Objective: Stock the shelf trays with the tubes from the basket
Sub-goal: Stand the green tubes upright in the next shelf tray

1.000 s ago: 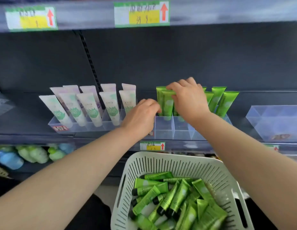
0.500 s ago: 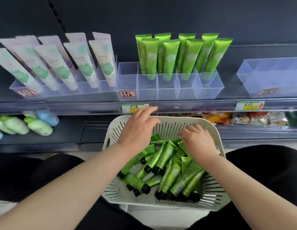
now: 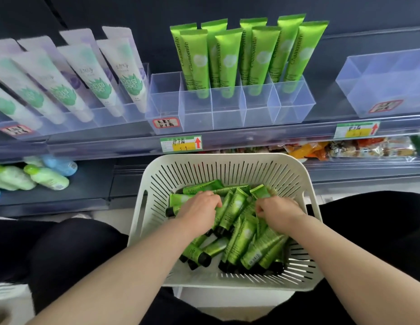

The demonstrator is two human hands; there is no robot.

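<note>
Fingers (image 3: 212,202) of the left hand (image 3: 199,208) and right hand (image 3: 280,213), spread flat a moment ago, now curl round green tubes (image 3: 239,240) inside the basket (image 3: 227,158) — a fresh load gathered. Above the basket, the tray (image 3: 227,116) shows bare front cells — room remains.

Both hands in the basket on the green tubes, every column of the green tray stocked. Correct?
One error: the head view shows the leftmost column of the green tray empty. Left hand and right hand are in the basket on the green tubes.
</note>
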